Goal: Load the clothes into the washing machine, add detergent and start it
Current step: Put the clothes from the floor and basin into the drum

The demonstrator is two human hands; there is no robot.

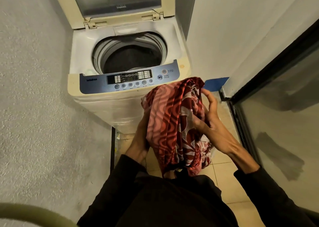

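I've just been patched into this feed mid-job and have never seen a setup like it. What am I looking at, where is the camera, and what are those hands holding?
There is one picture, taken by a wide-angle camera worn on the person's head, looking forward and down. No robot is involved: the two bare hands belong to the wearer, whose dark sleeves fill the bottom of the view.

Ahead stands a top-loading washing machine in a narrow corner, with its lid raised. The drum is open, and something dark seems to lie inside. The control panel faces the person.

The left hand grips a bundled red patterned cloth from its left side, while the right hand holds the right side. The cloth is in front of the machine, not yet in the drum.
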